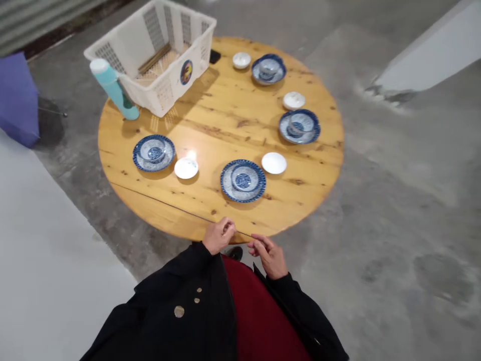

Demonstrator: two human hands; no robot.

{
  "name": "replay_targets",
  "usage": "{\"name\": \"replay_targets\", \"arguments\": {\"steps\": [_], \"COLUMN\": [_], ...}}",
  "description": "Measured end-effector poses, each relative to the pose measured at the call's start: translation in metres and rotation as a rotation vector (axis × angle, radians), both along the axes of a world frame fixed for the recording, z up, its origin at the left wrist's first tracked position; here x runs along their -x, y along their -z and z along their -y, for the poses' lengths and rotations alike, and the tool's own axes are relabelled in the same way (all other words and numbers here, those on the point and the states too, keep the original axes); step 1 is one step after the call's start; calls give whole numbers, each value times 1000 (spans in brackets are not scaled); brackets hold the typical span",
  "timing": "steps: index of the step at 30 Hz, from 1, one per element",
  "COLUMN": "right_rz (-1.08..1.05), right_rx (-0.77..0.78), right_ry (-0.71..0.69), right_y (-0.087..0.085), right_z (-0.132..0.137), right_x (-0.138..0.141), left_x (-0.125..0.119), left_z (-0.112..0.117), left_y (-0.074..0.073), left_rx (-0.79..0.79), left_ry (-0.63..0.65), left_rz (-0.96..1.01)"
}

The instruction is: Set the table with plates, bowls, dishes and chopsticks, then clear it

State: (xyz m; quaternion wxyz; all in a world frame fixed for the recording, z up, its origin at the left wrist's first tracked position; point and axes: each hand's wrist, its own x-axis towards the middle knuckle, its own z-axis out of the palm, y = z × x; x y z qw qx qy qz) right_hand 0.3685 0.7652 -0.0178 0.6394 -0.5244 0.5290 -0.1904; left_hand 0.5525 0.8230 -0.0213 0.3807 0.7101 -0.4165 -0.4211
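Note:
My left hand is at the near edge of the round wooden table, its fingers curled together; whatever they may hold is hidden. Close by on the right, my right hand has its fingers loosely bent and apart, with nothing visible in them. Just beyond both hands sits a blue-and-white plate with a small patterned bowl on it. To its right is a white dish. Farther left stand another blue-and-white plate with a bowl and a white dish.
A white plastic basket holding wooden chopsticks stands at the back left, beside a turquoise bottle and a black phone. More plates and dishes line the right side. A dark seam crosses the tabletop.

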Motion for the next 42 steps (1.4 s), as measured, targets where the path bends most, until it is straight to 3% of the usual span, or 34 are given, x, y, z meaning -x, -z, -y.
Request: {"name": "replay_targets", "arguments": {"steps": [7,10,13,16,20,25,32,42], "right_rz": [-30,-38,-16,-7,-18,-90,-155,-98], "right_rx": [14,-22,-52,-67,-41,-21,-101,-169], "right_ry": [317,414,450,441,410,345,194,91], "right_y": [9,17,23,27,28,20,18,18], "right_z": [17,19,26,47,100,181,280,384], "right_x": [158,201,222,231,241,257,291,282], "left_x": [141,183,209,222,234,251,269,281], "left_z": [57,82,105,130,173,247,345,422], "left_y": [-6,-17,-24,-22,-9,2,3,1], "left_rx": [-24,-16,-26,-61,-75,-64,-57,-113], "left_ry": [337,478,542,545,521,433,279,157], "left_rz": [23,85,141,188,193,120,18,-60]}}
